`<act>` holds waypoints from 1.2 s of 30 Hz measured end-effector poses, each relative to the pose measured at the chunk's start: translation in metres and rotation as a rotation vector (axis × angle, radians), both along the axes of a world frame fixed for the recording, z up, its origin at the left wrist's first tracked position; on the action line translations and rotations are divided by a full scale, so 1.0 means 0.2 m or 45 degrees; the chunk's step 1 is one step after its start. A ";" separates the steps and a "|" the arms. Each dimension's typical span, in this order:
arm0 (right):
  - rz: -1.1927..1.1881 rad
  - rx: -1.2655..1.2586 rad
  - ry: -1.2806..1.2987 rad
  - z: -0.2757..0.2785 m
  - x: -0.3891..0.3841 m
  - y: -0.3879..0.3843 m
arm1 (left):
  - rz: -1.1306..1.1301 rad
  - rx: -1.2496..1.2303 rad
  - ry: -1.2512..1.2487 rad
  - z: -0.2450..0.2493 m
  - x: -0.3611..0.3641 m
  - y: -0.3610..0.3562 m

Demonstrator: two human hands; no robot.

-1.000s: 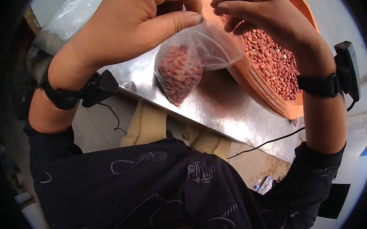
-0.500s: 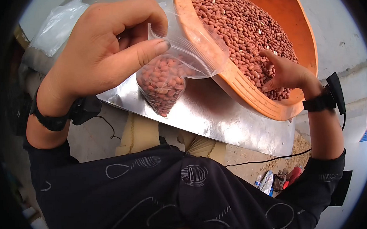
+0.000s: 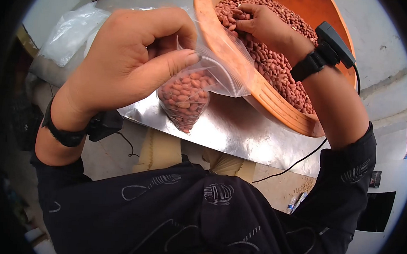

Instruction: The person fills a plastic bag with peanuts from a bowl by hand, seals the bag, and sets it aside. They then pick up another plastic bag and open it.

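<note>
Bag (image 3: 186, 96) hung clamped in left hand (image 3: 129, 64) beside basin (image 3: 277, 110). Right hand (image 3: 262, 25) fingers curled together on peanuts (image 3: 267, 61).

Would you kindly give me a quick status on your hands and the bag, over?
Left hand pinching peanut bag above metal table. Right hand in orange basin, on peanuts. Basin rim close beside bag.

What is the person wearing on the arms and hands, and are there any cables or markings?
The left hand and the right hand are bare, without gloves. Each wrist has a black strap with a small black boxy device; a thin black cable runs from each. The sleeves are black, ending near the elbows, with pale outline prints.
</note>
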State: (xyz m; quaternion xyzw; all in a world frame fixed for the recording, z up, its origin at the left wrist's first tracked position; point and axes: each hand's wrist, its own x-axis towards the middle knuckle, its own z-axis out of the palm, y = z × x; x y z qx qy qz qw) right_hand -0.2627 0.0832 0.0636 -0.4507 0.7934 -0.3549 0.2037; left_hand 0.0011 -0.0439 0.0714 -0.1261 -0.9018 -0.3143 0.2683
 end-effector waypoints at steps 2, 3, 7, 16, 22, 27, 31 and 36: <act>-0.041 -0.015 0.107 0.02 -0.03 -0.02 | -0.007 0.004 0.004 0.00 0.00 0.00; -0.022 -0.021 0.074 0.04 -0.06 -0.02 | -0.013 -0.002 0.015 0.00 0.00 0.00; 0.068 -0.090 -0.042 0.15 -0.09 0.03 | -0.025 -0.013 0.073 0.00 0.01 -0.01; 0.473 0.139 -0.341 0.46 0.43 0.02 | -0.015 -0.012 0.095 0.01 0.02 -0.01; 0.599 0.294 0.242 0.33 0.58 0.02 | 0.009 -0.062 0.109 0.01 0.04 -0.01; 0.561 0.258 0.267 0.36 0.58 0.07 | 0.024 -0.001 0.044 0.01 0.06 -0.01; 0.279 0.329 0.202 0.44 0.46 0.18 | 0.046 0.006 0.061 0.00 0.06 -0.02; 0.025 1.032 0.307 0.35 0.19 0.42 | 0.015 0.023 0.081 -0.02 0.08 -0.03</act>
